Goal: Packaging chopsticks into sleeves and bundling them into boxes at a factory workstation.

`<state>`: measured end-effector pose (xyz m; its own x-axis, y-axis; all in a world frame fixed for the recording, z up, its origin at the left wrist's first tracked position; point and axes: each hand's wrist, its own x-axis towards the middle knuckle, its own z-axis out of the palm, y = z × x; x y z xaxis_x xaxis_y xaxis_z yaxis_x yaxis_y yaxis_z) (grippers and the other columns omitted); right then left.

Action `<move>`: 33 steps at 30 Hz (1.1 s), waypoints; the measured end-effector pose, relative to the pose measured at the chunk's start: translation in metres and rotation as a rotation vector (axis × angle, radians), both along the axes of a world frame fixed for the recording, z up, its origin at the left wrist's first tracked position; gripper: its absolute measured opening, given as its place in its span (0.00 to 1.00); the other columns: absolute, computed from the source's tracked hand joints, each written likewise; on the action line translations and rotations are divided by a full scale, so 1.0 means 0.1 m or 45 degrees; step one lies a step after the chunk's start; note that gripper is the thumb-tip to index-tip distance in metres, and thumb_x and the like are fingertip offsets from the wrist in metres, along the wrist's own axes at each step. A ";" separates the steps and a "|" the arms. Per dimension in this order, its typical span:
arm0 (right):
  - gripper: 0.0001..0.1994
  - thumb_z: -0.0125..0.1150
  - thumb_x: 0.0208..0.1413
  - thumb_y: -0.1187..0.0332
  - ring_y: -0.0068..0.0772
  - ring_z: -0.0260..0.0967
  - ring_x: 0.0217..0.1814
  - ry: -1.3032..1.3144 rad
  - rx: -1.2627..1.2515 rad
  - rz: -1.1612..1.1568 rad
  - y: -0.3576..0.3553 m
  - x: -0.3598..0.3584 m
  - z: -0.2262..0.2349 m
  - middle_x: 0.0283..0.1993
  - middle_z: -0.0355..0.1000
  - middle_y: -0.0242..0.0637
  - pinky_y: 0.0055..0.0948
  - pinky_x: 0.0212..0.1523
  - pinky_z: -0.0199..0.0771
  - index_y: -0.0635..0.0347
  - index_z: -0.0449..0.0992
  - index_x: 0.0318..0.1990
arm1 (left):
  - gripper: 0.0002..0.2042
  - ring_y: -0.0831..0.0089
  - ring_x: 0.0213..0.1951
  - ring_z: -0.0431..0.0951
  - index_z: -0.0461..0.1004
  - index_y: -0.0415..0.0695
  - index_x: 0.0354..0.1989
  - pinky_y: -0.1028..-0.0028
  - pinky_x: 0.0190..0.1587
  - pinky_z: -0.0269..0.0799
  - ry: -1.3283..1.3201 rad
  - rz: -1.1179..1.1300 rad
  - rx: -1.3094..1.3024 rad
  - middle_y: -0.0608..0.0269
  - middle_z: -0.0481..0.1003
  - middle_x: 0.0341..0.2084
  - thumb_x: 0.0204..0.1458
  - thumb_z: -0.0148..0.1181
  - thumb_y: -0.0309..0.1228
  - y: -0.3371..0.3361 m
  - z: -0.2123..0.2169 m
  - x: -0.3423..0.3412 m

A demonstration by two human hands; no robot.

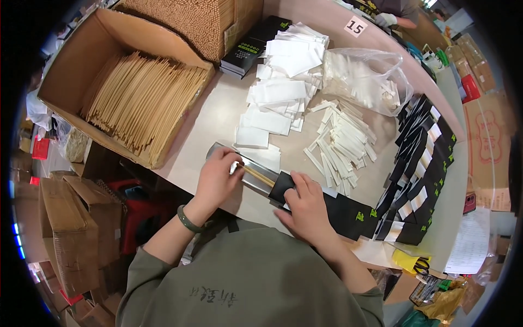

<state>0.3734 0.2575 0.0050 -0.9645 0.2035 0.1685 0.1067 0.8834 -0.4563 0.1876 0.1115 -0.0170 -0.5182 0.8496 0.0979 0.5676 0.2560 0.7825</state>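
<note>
My left hand [217,177] pinches a pair of wooden chopsticks [257,175] that lie along a shiny metal tray [256,182] on the table. The chopstick tips point into the open mouth of a long black paper sleeve [348,213]. My right hand [306,206] presses down on that sleeve near its opening. A green bangle [188,220] sits on my left wrist.
An open cardboard box [71,65] of loose chopsticks stands at the left. White napkins [278,98], small white packets [340,144] and a clear bag [365,76] lie behind the tray. Filled black sleeves [422,169] are stacked at the right. Another person's gloved hand [385,19] shows at the far edge.
</note>
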 end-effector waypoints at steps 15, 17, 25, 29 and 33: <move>0.13 0.71 0.39 0.68 0.46 0.68 0.42 -0.109 -0.091 0.408 0.26 -0.03 0.53 0.42 0.67 0.44 0.41 0.43 0.71 0.58 0.75 0.33 | 0.32 0.58 0.37 0.75 0.71 0.44 0.45 0.63 0.39 0.72 0.581 -0.328 -0.245 0.56 0.73 0.32 0.28 0.77 0.37 -0.28 0.17 0.00; 0.14 0.75 0.37 0.65 0.42 0.67 0.41 -0.023 -0.277 0.146 0.96 0.29 0.51 0.36 0.67 0.41 0.36 0.39 0.69 0.62 0.73 0.20 | 0.25 0.59 0.29 0.75 0.70 0.42 0.38 0.66 0.33 0.72 0.434 -0.141 -0.307 0.57 0.73 0.25 0.31 0.75 0.34 -0.23 0.31 0.04; 0.30 0.74 0.39 0.59 0.59 0.61 0.63 -0.372 -0.416 -0.140 0.85 0.57 0.08 0.64 0.62 0.55 0.50 0.61 0.62 0.61 0.73 0.51 | 0.17 0.60 0.37 0.75 0.70 0.39 0.39 0.65 0.39 0.72 -0.608 -0.716 -0.064 0.55 0.72 0.29 0.39 0.64 0.29 0.18 0.38 0.63; 0.28 0.74 0.41 0.56 0.59 0.63 0.60 -0.231 0.032 0.329 0.56 0.22 0.00 0.60 0.64 0.55 0.49 0.59 0.64 0.62 0.75 0.49 | 0.22 0.58 0.41 0.76 0.70 0.36 0.47 0.67 0.47 0.73 -0.404 -0.930 -0.307 0.48 0.75 0.40 0.41 0.65 0.29 0.19 0.47 0.63; 0.19 0.69 0.47 0.55 0.54 0.71 0.44 0.006 0.016 -0.124 0.30 0.32 0.22 0.45 0.71 0.53 0.43 0.44 0.72 0.62 0.72 0.31 | 0.22 0.52 0.37 0.78 0.70 0.38 0.47 0.64 0.41 0.73 -0.387 -0.239 -0.515 0.48 0.76 0.34 0.41 0.65 0.28 0.04 0.29 0.30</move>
<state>0.4049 0.2879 0.0275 -0.9393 0.2945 0.1761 0.1905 0.8745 -0.4460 0.2180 0.1153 0.0117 -0.3080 0.8690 -0.3872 0.3958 0.4871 0.7785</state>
